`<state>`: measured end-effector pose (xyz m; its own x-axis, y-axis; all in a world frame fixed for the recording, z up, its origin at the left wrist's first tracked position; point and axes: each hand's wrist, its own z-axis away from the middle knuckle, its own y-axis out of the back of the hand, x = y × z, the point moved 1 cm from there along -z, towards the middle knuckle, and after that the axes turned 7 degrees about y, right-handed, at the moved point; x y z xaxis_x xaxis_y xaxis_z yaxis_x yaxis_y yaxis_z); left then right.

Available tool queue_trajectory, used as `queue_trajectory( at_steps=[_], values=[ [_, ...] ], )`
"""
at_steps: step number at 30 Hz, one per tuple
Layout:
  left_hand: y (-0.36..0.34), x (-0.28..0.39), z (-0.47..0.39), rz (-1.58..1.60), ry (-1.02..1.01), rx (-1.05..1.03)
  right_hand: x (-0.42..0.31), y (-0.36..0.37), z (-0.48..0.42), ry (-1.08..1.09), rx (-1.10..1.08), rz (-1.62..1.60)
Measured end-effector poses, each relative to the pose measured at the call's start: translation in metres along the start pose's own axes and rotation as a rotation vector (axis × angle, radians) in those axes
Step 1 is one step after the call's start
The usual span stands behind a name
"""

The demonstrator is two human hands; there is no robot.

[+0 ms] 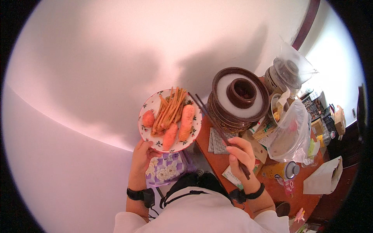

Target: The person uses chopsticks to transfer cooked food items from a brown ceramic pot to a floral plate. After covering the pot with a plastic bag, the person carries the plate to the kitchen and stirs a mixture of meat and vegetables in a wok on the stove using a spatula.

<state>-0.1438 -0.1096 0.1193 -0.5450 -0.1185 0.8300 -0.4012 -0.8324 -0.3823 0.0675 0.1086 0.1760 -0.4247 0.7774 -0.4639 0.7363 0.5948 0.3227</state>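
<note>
My left hand [143, 153] holds a round white plate [142, 131] by its near edge; the plate has a red rim and a floral print. On it lie a bundle of long thin brownish stalks [170, 112], two elongated orange pieces, one larger [186, 119] and one smaller [170, 137], and a round orange lump [148, 118]. In my right hand [242, 157] is a pair of dark chopsticks [214, 123], their tips apart beside the plate's right edge. Just beyond them stands a brown glazed jar [221, 116] with a lid set in a pale, water-like ring.
The jar stands on a reddish-brown table [208, 137] at my right. A second jar [271, 77], a clear plastic bag [287, 137], a yellow can [274, 171] and a paper bag [317, 182] crowd it. A purple flowered package [167, 170] sits below the plate. A pale wall [96, 58] rises ahead.
</note>
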Motion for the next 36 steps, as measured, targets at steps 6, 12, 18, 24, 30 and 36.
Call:
queue_trajectory(
  at_steps=[6,12,18,24,30,36],
  values=[
    [0.017,-0.017,0.014,0.006,-0.004,0.051,-0.004,-0.012,0.005,0.083,-0.089,-0.013],
    [0.032,-0.033,0.044,0.027,-0.024,0.076,-0.025,-0.010,0.021,0.071,-0.101,0.084],
    [0.006,-0.062,0.066,0.070,0.013,0.135,-0.009,-0.041,0.102,-0.524,-0.203,-0.268],
    [-0.005,-0.038,0.026,0.095,0.002,-0.048,-0.010,-0.109,0.075,0.158,-0.412,-0.011],
    [-0.019,-0.026,0.025,0.111,-0.004,-0.196,-0.035,-0.124,0.068,0.211,-0.380,0.004],
    [-0.023,-0.030,0.032,0.044,-0.010,-0.159,-0.053,-0.067,0.071,0.139,-0.334,0.090]
  ],
)
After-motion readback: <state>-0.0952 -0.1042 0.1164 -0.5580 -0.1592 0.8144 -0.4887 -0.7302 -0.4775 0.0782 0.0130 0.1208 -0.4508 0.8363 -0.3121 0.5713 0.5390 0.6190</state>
